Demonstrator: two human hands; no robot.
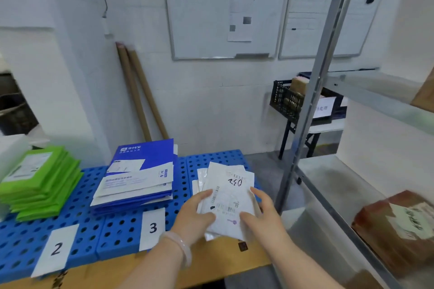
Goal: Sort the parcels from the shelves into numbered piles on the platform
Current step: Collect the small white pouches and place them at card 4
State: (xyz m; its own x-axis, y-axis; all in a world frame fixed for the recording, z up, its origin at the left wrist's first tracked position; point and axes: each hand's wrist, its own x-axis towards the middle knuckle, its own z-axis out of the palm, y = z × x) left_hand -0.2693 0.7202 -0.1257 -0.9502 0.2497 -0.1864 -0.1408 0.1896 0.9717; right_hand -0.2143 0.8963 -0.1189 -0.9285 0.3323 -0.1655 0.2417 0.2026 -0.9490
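**White parcel held over the right end of the platform**

A white parcel (229,204) with barcodes and a handwritten number is held between both hands. Its left edge is pinched by the left grip (195,216), with the thumb laid on top. Its right edge is clasped by the right grip (258,211), whose thumb is pressed onto the lower face. A pale bracelet (180,246) is worn on the left wrist.

The parcel is seen over the right end of the blue platform (112,225), overlapping a pile of white parcels (202,178) just behind it. Whether it rests on that pile cannot be told.

To the left a pile of blue envelopes (143,171) is stacked behind a paper label marked 3 (152,227). Further left a pile of green packets (42,185) is stacked, with a label marked 2 (56,248) near the front edge.

On the right a brown parcel (394,225) is seen on a metal shelf (328,202), well apart from the hands.
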